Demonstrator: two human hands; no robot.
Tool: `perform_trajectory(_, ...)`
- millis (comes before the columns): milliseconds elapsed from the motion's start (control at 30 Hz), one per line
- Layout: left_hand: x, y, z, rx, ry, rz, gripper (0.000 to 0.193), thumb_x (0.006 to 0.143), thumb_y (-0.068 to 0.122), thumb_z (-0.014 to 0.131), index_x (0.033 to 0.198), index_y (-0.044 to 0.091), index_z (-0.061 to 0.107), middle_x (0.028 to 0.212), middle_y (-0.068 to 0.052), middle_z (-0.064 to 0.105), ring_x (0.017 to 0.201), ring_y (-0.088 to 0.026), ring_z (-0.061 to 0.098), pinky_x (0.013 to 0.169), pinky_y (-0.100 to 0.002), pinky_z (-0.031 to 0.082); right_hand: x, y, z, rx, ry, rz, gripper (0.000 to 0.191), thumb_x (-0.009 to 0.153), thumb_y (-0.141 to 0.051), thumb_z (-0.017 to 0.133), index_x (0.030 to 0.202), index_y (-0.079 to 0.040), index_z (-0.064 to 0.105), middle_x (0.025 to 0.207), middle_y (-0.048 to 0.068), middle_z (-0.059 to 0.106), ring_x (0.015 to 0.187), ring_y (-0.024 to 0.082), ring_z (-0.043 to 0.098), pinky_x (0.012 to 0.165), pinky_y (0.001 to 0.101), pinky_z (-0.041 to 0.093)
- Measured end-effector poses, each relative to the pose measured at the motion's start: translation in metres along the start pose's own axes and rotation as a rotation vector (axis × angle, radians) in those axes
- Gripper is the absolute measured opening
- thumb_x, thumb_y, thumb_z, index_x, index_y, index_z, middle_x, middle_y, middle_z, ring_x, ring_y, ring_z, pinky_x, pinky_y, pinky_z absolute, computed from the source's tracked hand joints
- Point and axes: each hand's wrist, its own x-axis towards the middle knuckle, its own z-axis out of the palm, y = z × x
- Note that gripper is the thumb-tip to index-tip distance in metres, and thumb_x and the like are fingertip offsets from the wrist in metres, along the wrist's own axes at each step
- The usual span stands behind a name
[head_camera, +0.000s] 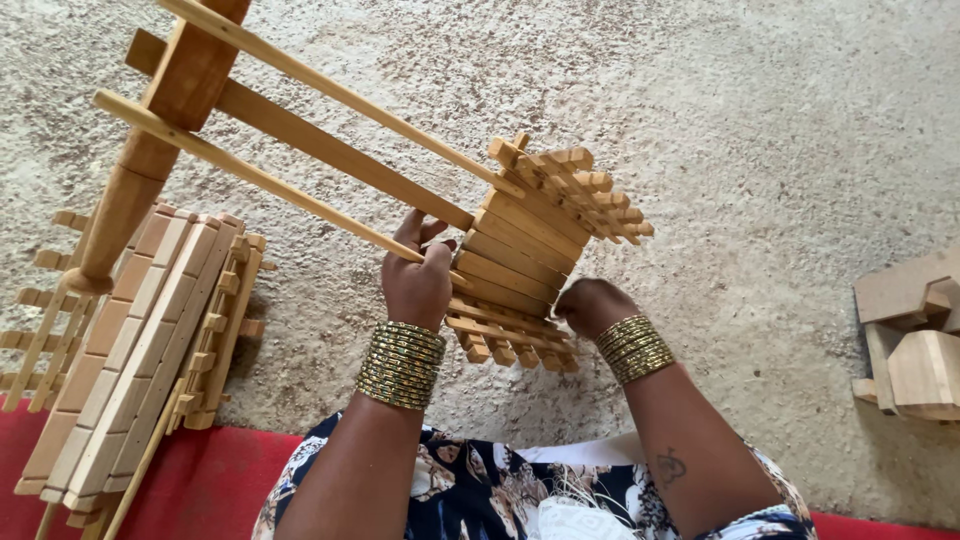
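Item one, far left: a stack of slatted wooden panels (140, 350), lying flat on the floor, partly over a red mat (200, 485); slats run away from the viewer, short cross-pegs jutting from the sides.

Item two, upper left: a wooden frame (190, 70) with a turned handle (120, 210) and three long rods running diagonally down to the right, toward the hands.

Item three, centre: left hand (418, 280), wrist stacked with gold bangles. Fingers closed around the lowest rod (270, 185) just where it meets the slatted piece; thumb and fingertips wrap it, no gap visible.

Item four, centre right: slatted wooden block (525, 260), held up off the floor, its slats layered and tilted, pegged ends fanning to the upper right. It lies directly right of the left fingers and touches them; its long axis follows the rods, upper left to lower right.

Item five: right hand (590, 305), also bangled, curled in against the block's lower right edge. Fingers are tucked under the slats, so whether they grip or merely steady cannot be told. Both hands are at the block; the left is the nearer to the rod junction.

Item six, far right: pale wooden offcuts (915, 330) on the concrete floor (750, 120), well apart.
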Motion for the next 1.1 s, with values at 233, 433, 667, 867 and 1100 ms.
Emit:
perform_trajectory(233, -0.001, -0.001, 0.0, 0.006, -0.017, 0.012, 0.067, 0.082, 0.001, 0.044, 0.149, 0.004, 0.047, 0.121, -0.022, 0.07, 0.11, -0.023, 0.072, 0.088, -0.032, 0.063, -0.022, -0.04, -0.002, 0.521, 0.51, -0.686, 0.013, 0.095, -0.017, 0.071, 0.104, -0.017, 0.081, 0.101, 0.005, 0.076, 0.084, 0.015, 0.076, 0.075, 0.0286, 0.063)
perform_trajectory(433, -0.001, -0.001, -0.001, -0.005, -0.01, -0.004, 0.067, 0.083, 0.001, 0.045, 0.149, 0.004, 0.048, 0.121, -0.022, 0.071, 0.105, -0.022, 0.073, 0.086, -0.032, 0.061, -0.016, -0.039, 0.01, 0.21, 0.338, -0.444, 0.02, 0.083, -0.014, 0.075, 0.102, -0.01, 0.08, 0.111, 0.008, 0.075, 0.093, 0.022, 0.073, 0.085, 0.0346, 0.06)
perform_trajectory(667, 0.001, -0.004, -0.001, 0.003, 0.006, -0.027, 0.066, 0.083, 0.002, 0.046, 0.149, 0.004, 0.047, 0.121, -0.021, 0.071, 0.1, -0.021, 0.074, 0.084, -0.031, 0.064, -0.003, -0.012, -0.007, -0.05, -0.206, 0.137, 0.022, 0.099, -0.02, 0.062, 0.117, -0.024, 0.075, 0.114, 0.003, 0.072, 0.098, 0.019, 0.07, 0.09, 0.0368, 0.06)
perform_trajectory(867, -0.003, -0.006, 0.002, -0.036, -0.025, 0.03, 0.065, 0.083, 0.0, 0.044, 0.148, 0.003, 0.049, 0.119, -0.022, 0.07, 0.104, -0.02, 0.072, 0.084, -0.03, 0.064, -0.027, -0.027, -0.023, 0.2, 0.33, -0.31, 0.019, 0.098, -0.018, 0.063, 0.113, -0.015, 0.075, 0.102, 0.009, 0.075, 0.083, 0.018, 0.072, 0.079, 0.0309, 0.064)
perform_trajectory(1100, -0.005, -0.005, 0.001, -0.065, -0.023, 0.008, 0.065, 0.083, 0.0, 0.045, 0.147, 0.004, 0.051, 0.119, -0.021, 0.071, 0.102, -0.021, 0.072, 0.085, -0.031, 0.062, -0.023, -0.046, 0.01, 0.371, 0.381, -0.685, 0.025, 0.088, -0.009, 0.073, 0.112, -0.008, 0.077, 0.103, 0.013, 0.074, 0.087, 0.024, 0.074, 0.081, 0.0349, 0.063)
